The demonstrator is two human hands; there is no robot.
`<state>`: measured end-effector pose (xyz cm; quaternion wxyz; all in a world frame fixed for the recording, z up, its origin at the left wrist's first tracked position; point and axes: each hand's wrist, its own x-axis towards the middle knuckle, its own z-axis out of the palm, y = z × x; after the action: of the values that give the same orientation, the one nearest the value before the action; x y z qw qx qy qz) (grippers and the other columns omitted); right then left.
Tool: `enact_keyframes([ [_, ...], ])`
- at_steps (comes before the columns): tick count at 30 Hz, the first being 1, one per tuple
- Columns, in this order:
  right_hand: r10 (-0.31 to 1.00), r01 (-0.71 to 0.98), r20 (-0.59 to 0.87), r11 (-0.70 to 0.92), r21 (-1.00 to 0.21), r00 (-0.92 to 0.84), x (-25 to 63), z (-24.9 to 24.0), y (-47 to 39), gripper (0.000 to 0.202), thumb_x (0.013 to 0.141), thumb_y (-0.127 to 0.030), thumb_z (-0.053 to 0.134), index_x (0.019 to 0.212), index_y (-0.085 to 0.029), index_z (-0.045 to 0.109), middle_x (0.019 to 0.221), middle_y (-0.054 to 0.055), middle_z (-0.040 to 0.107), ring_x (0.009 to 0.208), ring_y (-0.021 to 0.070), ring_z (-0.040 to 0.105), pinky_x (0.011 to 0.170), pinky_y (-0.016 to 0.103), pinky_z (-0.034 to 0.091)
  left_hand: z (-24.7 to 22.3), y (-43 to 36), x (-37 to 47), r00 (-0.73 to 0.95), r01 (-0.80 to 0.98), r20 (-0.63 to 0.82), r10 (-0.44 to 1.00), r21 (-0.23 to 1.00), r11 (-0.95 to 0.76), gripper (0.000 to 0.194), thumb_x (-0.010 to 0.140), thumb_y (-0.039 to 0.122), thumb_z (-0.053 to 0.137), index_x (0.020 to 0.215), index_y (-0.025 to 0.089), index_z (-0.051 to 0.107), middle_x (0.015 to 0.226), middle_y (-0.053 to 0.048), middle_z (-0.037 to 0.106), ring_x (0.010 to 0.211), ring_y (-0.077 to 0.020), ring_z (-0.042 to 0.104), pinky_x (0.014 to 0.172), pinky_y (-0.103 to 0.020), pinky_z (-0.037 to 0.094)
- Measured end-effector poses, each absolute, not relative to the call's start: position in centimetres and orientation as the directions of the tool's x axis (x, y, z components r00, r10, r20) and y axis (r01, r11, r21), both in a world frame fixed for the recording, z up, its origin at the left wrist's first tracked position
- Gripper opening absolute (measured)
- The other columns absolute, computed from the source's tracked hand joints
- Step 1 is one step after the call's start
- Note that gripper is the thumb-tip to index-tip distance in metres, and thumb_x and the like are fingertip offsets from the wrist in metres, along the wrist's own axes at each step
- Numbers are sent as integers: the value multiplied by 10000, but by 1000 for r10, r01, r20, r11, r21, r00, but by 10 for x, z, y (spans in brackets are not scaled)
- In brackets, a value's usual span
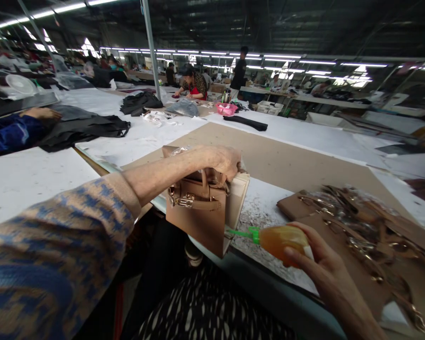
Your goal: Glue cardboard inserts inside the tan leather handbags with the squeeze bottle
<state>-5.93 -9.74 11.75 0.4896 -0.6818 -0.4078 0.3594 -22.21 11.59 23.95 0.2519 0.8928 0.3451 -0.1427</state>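
A tan handbag (194,222) with a handle and metal buckles stands at the table's front edge, its pale inner side facing right. My left hand (226,160) reaches over its top with the fingers curled down at the upper right corner; the fingertips are hidden, and I cannot make out what they grip. My right hand (313,252) is wrapped round a squeeze bottle (281,241) of amber liquid. The bottle lies nearly level, and the tip of its green nozzle is at the bag's lower right edge.
Tan bag pieces with straps and buckles (361,236) are heaped at the right. Brown board (269,151) covers part of the white table. Dark cloth (88,127) lies at the left near another person's hand (40,113). A black strip (245,123) and pink basket (226,109) sit farther back.
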Motion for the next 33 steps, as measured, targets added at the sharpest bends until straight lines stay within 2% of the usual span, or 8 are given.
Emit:
enact_keyframes([
  [4,880,127,-30,-102,-987,474,-50,117,-83,506,705,-460,676,1105,-208,495,950,48,584,791,227,573,611,304,552,251,117,-217,708,706,-197,679,145,-694,207,687,197,598,858,106,672,684,-55,621,798,-216,574,737,-313,437],
  [7,874,80,4,-40,-996,485,-45,111,-73,493,722,-445,673,1103,-192,489,972,54,573,835,224,553,635,303,550,247,115,-212,732,680,-52,679,-7,-733,221,668,194,630,865,100,665,812,-100,636,888,-254,566,792,-339,420],
  [9,867,58,3,-30,-998,498,-43,106,-69,513,704,-442,695,1101,-196,482,979,49,574,842,219,552,630,289,548,239,110,-209,758,645,-12,652,-134,-752,236,621,185,671,837,90,660,850,-133,639,892,-282,569,784,-360,426],
  [11,854,41,-6,-31,-999,520,-40,101,-66,536,679,-444,716,1099,-208,481,972,37,579,831,215,558,616,280,546,228,103,-206,779,603,-65,624,-194,-774,252,583,178,698,812,81,655,845,-153,644,866,-295,580,754,-365,442],
  [16,869,63,-7,-44,-997,495,-29,85,-66,542,687,-431,711,1119,-217,463,980,29,587,868,226,562,664,310,536,199,86,-197,811,536,-155,564,-187,-823,280,614,172,687,869,66,636,897,-170,643,875,-295,586,732,-358,462],
  [21,859,296,57,-113,-949,509,-16,74,-65,546,735,-457,657,1169,-198,449,932,26,596,834,227,575,735,341,490,181,88,-195,849,490,-113,516,-196,-850,319,620,221,695,901,90,621,970,-160,615,933,-295,547,743,-344,456],
  [27,849,510,186,-111,-853,495,-10,64,-49,540,763,-514,602,1173,-196,455,930,31,583,800,214,550,730,318,428,170,95,-199,842,519,-41,538,-214,-828,217,766,208,515,929,93,598,956,-136,603,932,-263,526,789,-340,430],
  [33,825,562,233,-118,-819,514,-5,44,-30,584,702,-525,627,1166,-197,492,1027,60,581,875,246,536,778,342,406,155,90,-209,862,500,46,504,-232,-834,253,739,259,563,937,101,573,958,-133,575,924,-282,499,793,-384,435],
])
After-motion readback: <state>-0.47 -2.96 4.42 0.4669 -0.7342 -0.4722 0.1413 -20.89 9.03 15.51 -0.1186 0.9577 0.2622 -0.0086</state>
